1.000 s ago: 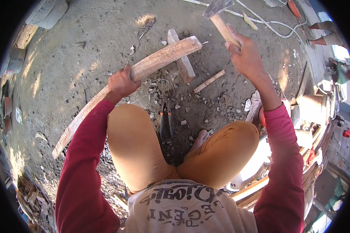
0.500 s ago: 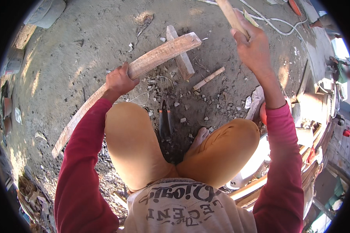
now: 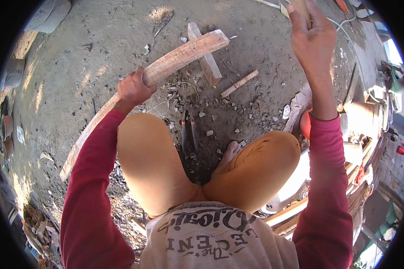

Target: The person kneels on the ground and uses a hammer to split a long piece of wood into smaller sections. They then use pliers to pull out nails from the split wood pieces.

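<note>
A long wooden plank [image 3: 184, 56] slants from the lower left up to the middle, its far end resting across a short wooden block [image 3: 209, 67]. My left hand [image 3: 134, 87] is closed round the plank near its middle. Up at the top right, my right hand [image 3: 314, 45] grips a wooden handle [image 3: 302, 9]; whatever the handle ends in lies outside the picture. On the ground between my knees lies a pair of pincers [image 3: 189, 132] with dark grips and orange bands. A thin wire [image 3: 168, 105] curls just beyond them, and a small wood strip [image 3: 240, 84] lies right of the block.
Stones [image 3: 253, 110] litter the dirt ground in front of me. Stacked timber [image 3: 296, 213] and a red rounded object [image 3: 305, 124] are close on my right. A pale cable [image 3: 341, 27] runs across the upper right. A person in green [image 3: 397, 80] is at the far right.
My right hand has moved right and slightly up with the handle, more of which is now out of view. My left hand keeps its grip on the plank.
</note>
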`<control>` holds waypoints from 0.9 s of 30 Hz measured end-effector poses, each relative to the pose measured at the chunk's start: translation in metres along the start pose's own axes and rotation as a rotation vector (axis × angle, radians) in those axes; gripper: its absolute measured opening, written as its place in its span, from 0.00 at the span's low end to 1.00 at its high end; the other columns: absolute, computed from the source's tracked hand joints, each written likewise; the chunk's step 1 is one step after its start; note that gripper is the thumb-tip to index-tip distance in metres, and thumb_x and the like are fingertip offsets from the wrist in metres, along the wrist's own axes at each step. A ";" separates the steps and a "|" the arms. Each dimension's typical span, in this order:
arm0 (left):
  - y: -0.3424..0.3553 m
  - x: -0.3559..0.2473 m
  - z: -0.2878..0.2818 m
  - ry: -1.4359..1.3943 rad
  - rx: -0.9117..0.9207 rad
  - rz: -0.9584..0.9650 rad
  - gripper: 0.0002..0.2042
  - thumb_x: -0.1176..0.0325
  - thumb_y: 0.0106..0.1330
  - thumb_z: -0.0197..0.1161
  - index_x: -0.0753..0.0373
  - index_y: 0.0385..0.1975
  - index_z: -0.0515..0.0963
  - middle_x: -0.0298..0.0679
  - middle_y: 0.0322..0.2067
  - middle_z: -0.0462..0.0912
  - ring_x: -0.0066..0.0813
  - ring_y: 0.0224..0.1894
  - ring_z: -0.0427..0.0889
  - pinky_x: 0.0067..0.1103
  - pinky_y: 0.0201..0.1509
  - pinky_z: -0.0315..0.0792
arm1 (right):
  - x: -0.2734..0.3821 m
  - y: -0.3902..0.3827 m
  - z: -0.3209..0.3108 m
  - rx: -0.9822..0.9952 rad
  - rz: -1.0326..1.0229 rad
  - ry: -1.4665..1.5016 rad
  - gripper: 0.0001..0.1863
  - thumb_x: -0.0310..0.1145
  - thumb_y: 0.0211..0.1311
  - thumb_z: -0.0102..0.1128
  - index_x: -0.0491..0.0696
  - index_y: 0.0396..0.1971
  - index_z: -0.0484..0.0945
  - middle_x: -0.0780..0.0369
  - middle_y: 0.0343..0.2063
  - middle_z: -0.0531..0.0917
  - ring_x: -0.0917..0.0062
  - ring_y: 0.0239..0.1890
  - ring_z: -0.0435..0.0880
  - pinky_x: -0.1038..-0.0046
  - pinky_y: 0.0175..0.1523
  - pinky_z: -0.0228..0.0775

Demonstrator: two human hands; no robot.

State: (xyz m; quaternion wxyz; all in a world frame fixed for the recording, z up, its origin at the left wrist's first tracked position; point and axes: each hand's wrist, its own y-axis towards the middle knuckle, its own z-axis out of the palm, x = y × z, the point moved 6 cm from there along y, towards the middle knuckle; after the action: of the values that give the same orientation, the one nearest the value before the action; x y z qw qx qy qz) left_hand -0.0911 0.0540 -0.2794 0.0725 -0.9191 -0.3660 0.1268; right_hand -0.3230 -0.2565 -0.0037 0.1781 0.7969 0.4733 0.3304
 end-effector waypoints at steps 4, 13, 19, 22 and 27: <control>0.006 -0.022 -0.002 -0.014 0.060 0.008 0.38 0.46 0.53 0.74 0.63 0.61 0.73 0.50 0.42 0.88 0.52 0.46 0.88 0.42 0.54 0.80 | -0.006 -0.048 0.016 -0.169 0.076 0.190 0.31 0.28 0.67 0.63 0.50 0.71 0.72 0.48 0.32 0.87 0.64 0.30 0.83 0.67 0.39 0.76; 0.004 -0.005 0.006 0.007 0.007 -0.002 0.39 0.45 0.53 0.74 0.61 0.63 0.72 0.50 0.42 0.88 0.51 0.45 0.89 0.40 0.54 0.80 | 0.000 -0.043 0.043 0.165 0.026 0.259 0.27 0.26 0.67 0.62 0.50 0.67 0.74 0.49 0.31 0.84 0.58 0.33 0.81 0.64 0.41 0.76; 0.009 -0.026 0.002 -0.002 0.049 0.009 0.40 0.44 0.53 0.73 0.63 0.63 0.72 0.50 0.43 0.88 0.50 0.47 0.88 0.40 0.55 0.80 | -0.052 -0.124 0.078 0.246 0.024 0.154 0.35 0.25 0.66 0.62 0.58 0.74 0.69 0.42 0.38 0.85 0.45 0.39 0.85 0.60 0.45 0.79; 0.009 -0.014 0.007 0.028 0.045 -0.003 0.45 0.43 0.53 0.72 0.61 0.70 0.69 0.52 0.49 0.86 0.48 0.51 0.88 0.39 0.58 0.79 | -0.060 -0.137 0.106 0.619 0.072 0.025 0.36 0.27 0.67 0.60 0.60 0.76 0.65 0.45 0.37 0.85 0.48 0.37 0.86 0.56 0.42 0.79; 0.003 -0.019 -0.001 -0.009 0.060 -0.009 0.39 0.45 0.53 0.73 0.62 0.63 0.72 0.53 0.44 0.87 0.52 0.48 0.88 0.41 0.56 0.80 | -0.041 -0.119 0.082 0.438 0.079 0.098 0.38 0.28 0.68 0.60 0.62 0.77 0.62 0.46 0.37 0.84 0.45 0.37 0.85 0.51 0.47 0.78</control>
State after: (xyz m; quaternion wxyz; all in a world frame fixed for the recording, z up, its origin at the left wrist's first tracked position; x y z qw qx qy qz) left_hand -0.1026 0.0388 -0.2759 0.0990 -0.9142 -0.3667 0.1414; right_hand -0.3555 -0.2320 -0.1481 -0.0356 0.8174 0.5104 0.2648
